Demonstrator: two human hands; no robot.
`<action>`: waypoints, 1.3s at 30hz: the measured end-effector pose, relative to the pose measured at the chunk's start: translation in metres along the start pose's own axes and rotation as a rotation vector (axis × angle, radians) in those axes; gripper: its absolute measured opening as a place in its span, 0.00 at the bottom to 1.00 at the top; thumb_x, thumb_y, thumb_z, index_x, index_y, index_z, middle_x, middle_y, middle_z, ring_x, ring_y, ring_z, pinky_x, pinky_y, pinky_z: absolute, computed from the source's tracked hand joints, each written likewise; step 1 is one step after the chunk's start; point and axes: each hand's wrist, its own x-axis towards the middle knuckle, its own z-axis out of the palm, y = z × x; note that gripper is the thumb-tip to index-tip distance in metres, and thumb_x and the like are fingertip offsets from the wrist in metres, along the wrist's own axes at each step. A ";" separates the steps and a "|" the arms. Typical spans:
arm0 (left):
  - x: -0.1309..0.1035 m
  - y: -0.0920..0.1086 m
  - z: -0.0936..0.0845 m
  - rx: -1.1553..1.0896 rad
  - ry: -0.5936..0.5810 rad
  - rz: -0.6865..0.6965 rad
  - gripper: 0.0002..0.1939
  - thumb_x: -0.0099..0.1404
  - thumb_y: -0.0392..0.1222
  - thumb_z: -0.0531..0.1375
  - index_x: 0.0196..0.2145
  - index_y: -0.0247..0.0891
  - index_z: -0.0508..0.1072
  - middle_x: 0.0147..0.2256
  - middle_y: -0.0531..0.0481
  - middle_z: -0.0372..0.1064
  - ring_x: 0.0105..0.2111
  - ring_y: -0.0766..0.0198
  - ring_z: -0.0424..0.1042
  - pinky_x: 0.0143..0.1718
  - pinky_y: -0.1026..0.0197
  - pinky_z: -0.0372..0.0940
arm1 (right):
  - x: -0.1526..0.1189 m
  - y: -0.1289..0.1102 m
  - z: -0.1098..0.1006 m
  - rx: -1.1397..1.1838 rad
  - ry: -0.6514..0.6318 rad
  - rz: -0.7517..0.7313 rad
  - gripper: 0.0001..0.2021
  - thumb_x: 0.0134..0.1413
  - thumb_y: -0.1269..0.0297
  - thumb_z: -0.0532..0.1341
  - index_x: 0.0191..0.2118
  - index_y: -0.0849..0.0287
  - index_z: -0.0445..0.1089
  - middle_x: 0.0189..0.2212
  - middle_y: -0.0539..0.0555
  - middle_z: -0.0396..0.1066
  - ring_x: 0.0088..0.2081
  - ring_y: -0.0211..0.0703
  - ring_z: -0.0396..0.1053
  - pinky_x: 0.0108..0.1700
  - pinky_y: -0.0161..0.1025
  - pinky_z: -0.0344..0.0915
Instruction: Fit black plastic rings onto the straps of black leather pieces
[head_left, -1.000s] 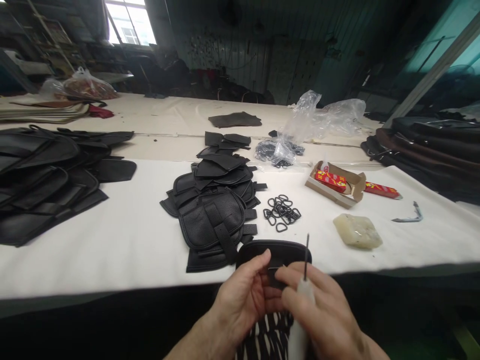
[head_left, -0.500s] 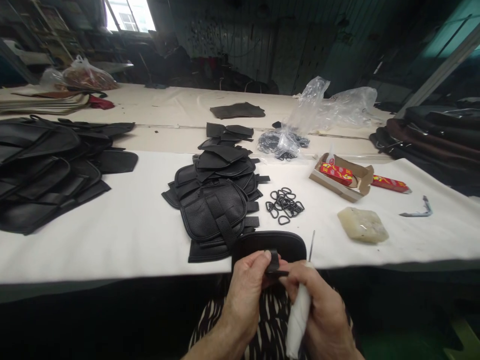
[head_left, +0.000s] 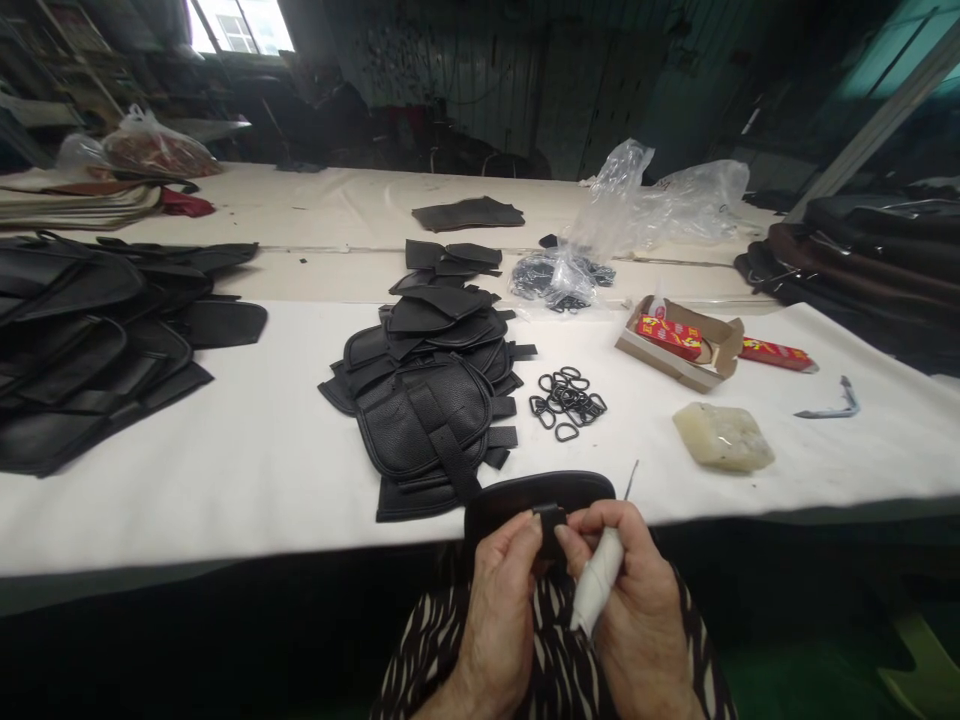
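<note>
At the table's front edge, a black leather piece with a rounded, piped rim (head_left: 581, 484) lies over my lap. My left hand (head_left: 499, 595) is closed, pinching a short black strap (head_left: 549, 516) on that piece. My right hand (head_left: 641, 610) wraps round an awl with a white-wrapped handle (head_left: 598, 580), its thin metal tip pointing up and away. The thumb of that same hand also presses the strap from the right. Beyond my hands lie a heap of black D-rings (head_left: 568, 398) and a stack of black leather pouches (head_left: 424, 415) with strap ends sticking out.
More black leather pieces (head_left: 82, 350) are piled at left. To the right are an open cardboard box (head_left: 667, 370) with a red packet, a yellowish wax-like block (head_left: 724, 437) and a bent metal tool (head_left: 832, 405). Clear plastic bags (head_left: 645, 215) lie farther back.
My right hand has turned, and its thumb now presses the strap beside my left fingers. The awl's handle has swung upward and its tip leans more to the right.
</note>
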 end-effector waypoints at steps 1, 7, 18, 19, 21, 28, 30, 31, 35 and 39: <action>0.000 -0.002 -0.001 -0.039 0.044 -0.009 0.12 0.60 0.45 0.59 0.34 0.33 0.76 0.36 0.45 0.73 0.39 0.57 0.69 0.39 0.60 0.63 | 0.000 0.000 0.000 -0.004 -0.004 0.004 0.06 0.54 0.63 0.60 0.29 0.56 0.64 0.19 0.43 0.66 0.17 0.32 0.63 0.17 0.26 0.58; -0.003 -0.009 0.000 -0.199 0.258 -0.098 0.17 0.51 0.46 0.65 0.37 0.33 0.75 0.41 0.42 0.73 0.43 0.52 0.70 0.44 0.53 0.64 | -0.001 0.000 0.001 -0.006 -0.009 -0.013 0.04 0.55 0.64 0.60 0.30 0.56 0.64 0.21 0.44 0.67 0.19 0.32 0.65 0.20 0.26 0.61; -0.009 -0.007 0.008 -0.179 0.213 -0.059 0.14 0.54 0.47 0.63 0.33 0.34 0.75 0.32 0.47 0.73 0.35 0.58 0.71 0.38 0.60 0.65 | -0.003 0.004 0.001 0.021 -0.051 0.007 0.04 0.54 0.64 0.60 0.31 0.56 0.64 0.21 0.44 0.66 0.19 0.32 0.64 0.21 0.26 0.62; -0.008 -0.007 0.008 -0.149 0.178 -0.046 0.13 0.55 0.47 0.62 0.32 0.34 0.75 0.30 0.48 0.72 0.33 0.60 0.71 0.37 0.61 0.64 | -0.003 0.004 0.001 0.020 -0.051 0.015 0.04 0.54 0.64 0.60 0.31 0.56 0.64 0.21 0.44 0.66 0.19 0.32 0.63 0.20 0.26 0.62; -0.007 -0.006 0.008 -0.078 0.107 -0.020 0.12 0.56 0.47 0.62 0.28 0.34 0.74 0.26 0.50 0.69 0.30 0.63 0.68 0.33 0.64 0.63 | -0.003 0.004 0.001 0.026 -0.055 0.041 0.05 0.54 0.63 0.60 0.30 0.56 0.64 0.20 0.44 0.65 0.18 0.32 0.62 0.20 0.26 0.61; -0.005 -0.005 0.005 0.071 0.083 -0.003 0.15 0.57 0.50 0.61 0.24 0.34 0.70 0.22 0.55 0.61 0.24 0.69 0.59 0.28 0.67 0.59 | -0.002 0.002 0.001 0.011 -0.079 0.097 0.06 0.54 0.62 0.59 0.30 0.56 0.64 0.19 0.44 0.65 0.18 0.33 0.62 0.20 0.26 0.60; -0.004 -0.006 0.005 0.085 0.093 -0.014 0.15 0.56 0.51 0.61 0.24 0.34 0.69 0.22 0.55 0.59 0.24 0.69 0.58 0.27 0.67 0.58 | -0.001 0.001 0.001 0.014 -0.086 0.104 0.06 0.53 0.62 0.59 0.29 0.56 0.64 0.19 0.44 0.65 0.18 0.33 0.62 0.20 0.26 0.60; -0.004 -0.006 0.005 0.090 0.098 -0.020 0.16 0.56 0.51 0.61 0.24 0.35 0.69 0.22 0.56 0.59 0.24 0.69 0.57 0.27 0.67 0.57 | -0.001 0.001 0.001 0.017 -0.091 0.105 0.06 0.53 0.62 0.59 0.29 0.56 0.64 0.19 0.44 0.65 0.18 0.33 0.62 0.20 0.27 0.60; -0.005 -0.004 0.008 0.075 0.089 -0.045 0.16 0.57 0.51 0.60 0.24 0.35 0.68 0.23 0.55 0.58 0.25 0.69 0.56 0.27 0.68 0.56 | 0.000 -0.001 0.001 0.010 -0.082 0.092 0.07 0.54 0.61 0.58 0.29 0.56 0.63 0.19 0.44 0.65 0.19 0.33 0.62 0.20 0.27 0.60; -0.006 -0.001 0.010 0.031 0.083 -0.068 0.15 0.57 0.50 0.61 0.24 0.35 0.69 0.22 0.56 0.58 0.24 0.70 0.56 0.27 0.68 0.57 | 0.000 -0.001 0.001 -0.004 -0.082 0.084 0.08 0.55 0.60 0.58 0.29 0.57 0.63 0.19 0.45 0.65 0.18 0.33 0.62 0.19 0.27 0.59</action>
